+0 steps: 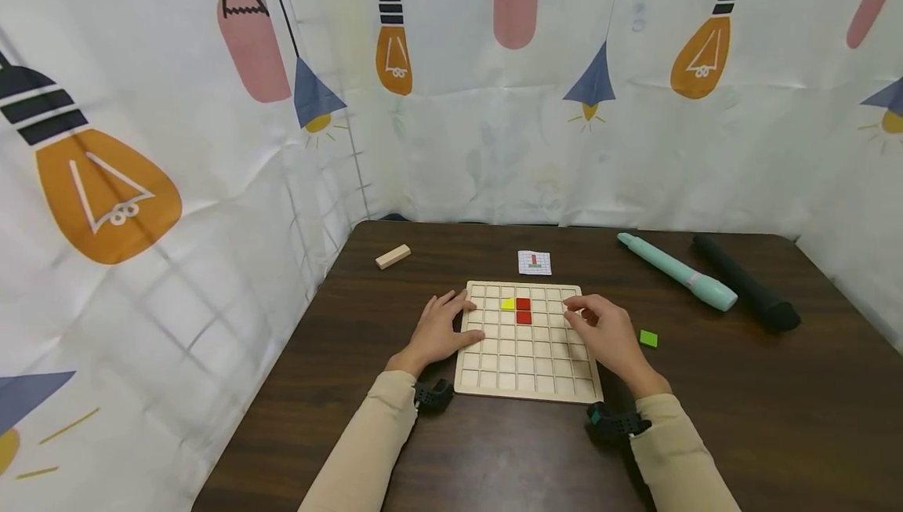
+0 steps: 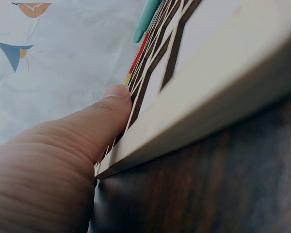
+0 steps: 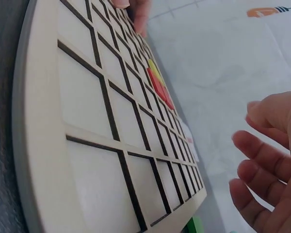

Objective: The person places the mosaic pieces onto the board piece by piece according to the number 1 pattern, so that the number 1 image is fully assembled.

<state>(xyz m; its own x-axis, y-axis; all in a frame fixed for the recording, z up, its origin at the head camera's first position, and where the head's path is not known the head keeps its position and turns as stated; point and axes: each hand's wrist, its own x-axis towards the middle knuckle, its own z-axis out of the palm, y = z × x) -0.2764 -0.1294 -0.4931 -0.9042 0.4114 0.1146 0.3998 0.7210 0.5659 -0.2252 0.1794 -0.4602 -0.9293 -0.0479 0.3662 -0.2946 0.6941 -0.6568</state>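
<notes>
A square wooden grid board (image 1: 494,379) lies on the dark table. In its upper middle cells sit a yellow piece (image 1: 508,304), a red square tile (image 1: 523,304) beside it and another red tile (image 1: 524,317) just below. My left hand (image 1: 439,329) rests at the board's left edge, fingers and thumb spread, the thumb (image 2: 106,109) lying over the rim. Above the board's right side hovers my right hand (image 1: 603,332), its fingers loosely bent. In the right wrist view, thumb and fingertips (image 3: 247,141) are apart with nothing between them. A green tile (image 1: 648,339) lies on the table right of that hand.
Behind the board lies a small card (image 1: 534,263) with a printed grid pattern. A pale wooden block (image 1: 393,256) is at the back left. A mint-green tube-like object (image 1: 677,270) and a long black one (image 1: 748,285) lie at the back right. Patterned curtains (image 1: 466,151) surround the table.
</notes>
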